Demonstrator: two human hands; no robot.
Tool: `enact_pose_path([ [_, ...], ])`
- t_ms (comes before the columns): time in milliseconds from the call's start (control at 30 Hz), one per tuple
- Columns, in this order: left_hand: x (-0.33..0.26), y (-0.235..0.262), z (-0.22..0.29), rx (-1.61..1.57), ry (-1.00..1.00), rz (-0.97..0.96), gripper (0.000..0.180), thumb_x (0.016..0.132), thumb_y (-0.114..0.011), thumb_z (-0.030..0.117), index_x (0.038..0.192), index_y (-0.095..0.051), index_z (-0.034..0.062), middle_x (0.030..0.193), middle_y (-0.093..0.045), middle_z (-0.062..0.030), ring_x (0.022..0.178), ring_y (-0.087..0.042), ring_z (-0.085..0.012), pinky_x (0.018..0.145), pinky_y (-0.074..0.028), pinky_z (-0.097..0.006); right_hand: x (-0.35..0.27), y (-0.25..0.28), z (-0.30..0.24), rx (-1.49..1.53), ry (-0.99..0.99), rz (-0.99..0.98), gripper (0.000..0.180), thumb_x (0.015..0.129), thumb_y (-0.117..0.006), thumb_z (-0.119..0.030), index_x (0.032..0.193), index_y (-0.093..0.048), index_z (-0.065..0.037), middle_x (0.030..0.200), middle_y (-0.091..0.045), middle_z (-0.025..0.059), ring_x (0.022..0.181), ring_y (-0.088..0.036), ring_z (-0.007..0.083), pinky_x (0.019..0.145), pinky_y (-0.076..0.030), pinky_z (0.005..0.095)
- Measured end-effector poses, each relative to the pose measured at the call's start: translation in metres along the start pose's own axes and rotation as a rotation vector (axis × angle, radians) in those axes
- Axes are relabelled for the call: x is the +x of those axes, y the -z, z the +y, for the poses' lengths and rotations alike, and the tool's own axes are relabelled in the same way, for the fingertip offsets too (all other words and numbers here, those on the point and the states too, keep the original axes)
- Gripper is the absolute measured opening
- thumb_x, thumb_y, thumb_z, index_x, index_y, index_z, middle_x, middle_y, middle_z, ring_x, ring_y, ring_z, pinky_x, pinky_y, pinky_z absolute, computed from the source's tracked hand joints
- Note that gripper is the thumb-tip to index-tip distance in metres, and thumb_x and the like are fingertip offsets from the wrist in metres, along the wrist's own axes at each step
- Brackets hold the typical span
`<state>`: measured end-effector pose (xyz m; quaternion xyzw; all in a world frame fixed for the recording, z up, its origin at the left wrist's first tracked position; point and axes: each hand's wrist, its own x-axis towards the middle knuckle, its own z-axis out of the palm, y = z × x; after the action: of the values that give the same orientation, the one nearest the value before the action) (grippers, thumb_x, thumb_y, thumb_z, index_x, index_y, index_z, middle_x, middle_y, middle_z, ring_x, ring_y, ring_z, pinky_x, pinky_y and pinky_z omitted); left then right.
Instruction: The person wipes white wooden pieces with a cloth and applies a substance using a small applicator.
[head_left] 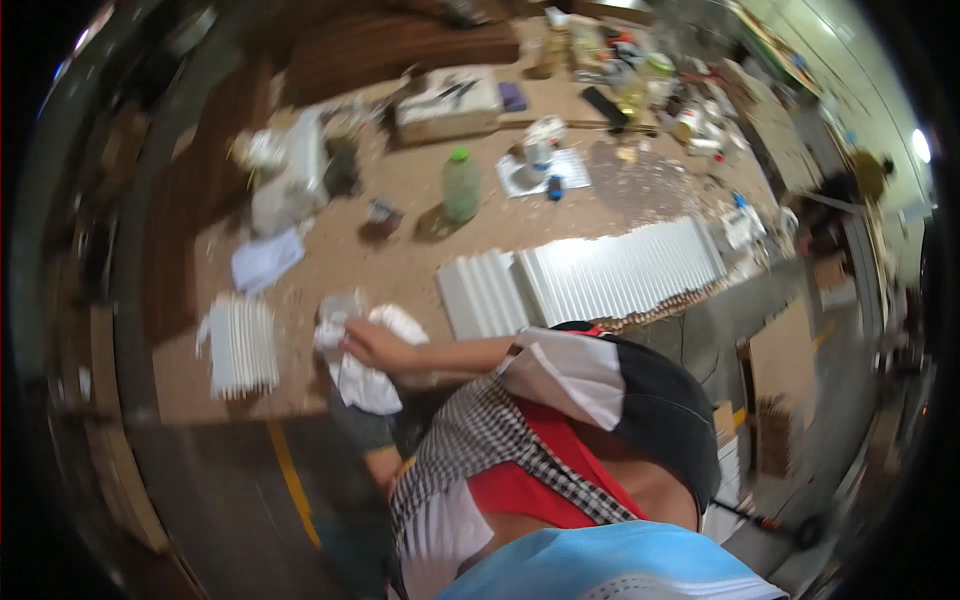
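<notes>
White cloth (365, 385) gripped by the right hand (372, 345) (table edge (240, 405)).

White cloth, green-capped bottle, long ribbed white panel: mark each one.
white cloth (372, 385), head view, lower folds.
green-capped bottle (461, 188), head view, middle of body.
long ribbed white panel (620, 268), head view, centre of ribs.

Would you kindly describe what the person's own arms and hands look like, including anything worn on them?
One hand shows, bare, with no glove, ring or watch to be seen. Its forearm is bare too. The sleeve above ends near the elbow: loose cloth in white, black and red blocks. A black-and-white checked cloth hangs beside it. The other hand is not clearly visible.
</notes>
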<state>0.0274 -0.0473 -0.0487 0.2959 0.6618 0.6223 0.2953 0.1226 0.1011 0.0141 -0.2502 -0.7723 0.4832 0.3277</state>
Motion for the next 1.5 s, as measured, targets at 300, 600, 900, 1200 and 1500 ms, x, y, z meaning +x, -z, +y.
enact_pose_path([
  [300, -0.001, -0.006, 0.002, -0.307, 0.051, -0.029, 0.047, 0.097, -0.051, 0.031, 0.136, -0.053, 0.0058, 0.131, -0.061, -0.0123, 0.119, -0.059, -0.0262, 0.092, -0.053, -0.044, 0.033, 0.007, 0.041, -0.463, 0.274, -0.571, 0.027, 0.098, -0.054, -0.026, 0.116, -0.071, -0.015, 0.151, -0.046, 0.012, 0.143, -0.036, 0.0369, 0.119, -0.02, 0.0564],
  [600, -0.007, 0.016, 0.008, -0.818, 0.252, -0.062, 0.053, 0.099, -0.046, 0.04, 0.14, -0.049, 0.0063, 0.129, -0.061, -0.0143, 0.117, -0.06, -0.0275, 0.089, -0.056, -0.044, -0.026, 0.014, -0.019, -0.14, 0.547, -0.844, 0.043, 0.089, -0.062, -0.01, 0.132, -0.061, -0.012, 0.149, -0.049, 0.0105, 0.136, -0.048, 0.0327, 0.118, -0.035, 0.0477],
  [900, -0.001, 0.024, 0.068, -1.413, 0.585, -0.107, 0.073, 0.099, -0.048, 0.054, 0.146, -0.041, -0.0009, 0.126, -0.06, -0.0276, 0.11, -0.063, -0.0374, 0.088, -0.058, -0.046, -0.01, 0.104, -0.048, -0.089, -0.099, -0.63, 0.022, 0.099, -0.053, -0.017, 0.101, -0.065, 0.001, 0.088, -0.06, 0.0148, 0.076, -0.059, 0.0272, 0.072, -0.049, 0.0386],
  [1200, 0.043, 0.079, 0.141, -0.054, 0.028, 0.06, 0.076, 0.091, -0.074, 0.032, 0.152, -0.037, 0.0038, 0.141, -0.056, -0.0135, 0.12, -0.059, -0.023, 0.096, -0.053, -0.034, -0.043, 0.188, 0.014, 0.571, -0.541, 0.178, 0.032, 0.097, -0.058, -0.013, 0.123, -0.063, 0.004, 0.118, -0.068, 0.0124, 0.106, -0.065, 0.0208, 0.093, -0.051, 0.0319],
  [1500, 0.178, 0.217, 0.114, 1.294, -0.271, 0.172, 0.087, 0.079, -0.074, 0.052, 0.148, -0.043, 0.0102, 0.137, -0.054, -0.028, 0.124, -0.053, -0.044, 0.105, -0.043, -0.05, -0.056, 0.255, -0.067, 0.913, -0.095, 0.444, 0.063, 0.094, -0.05, -0.039, 0.136, -0.048, 0.008, 0.123, -0.062, 0.0231, 0.103, -0.062, 0.0309, 0.086, -0.051, 0.0382],
])
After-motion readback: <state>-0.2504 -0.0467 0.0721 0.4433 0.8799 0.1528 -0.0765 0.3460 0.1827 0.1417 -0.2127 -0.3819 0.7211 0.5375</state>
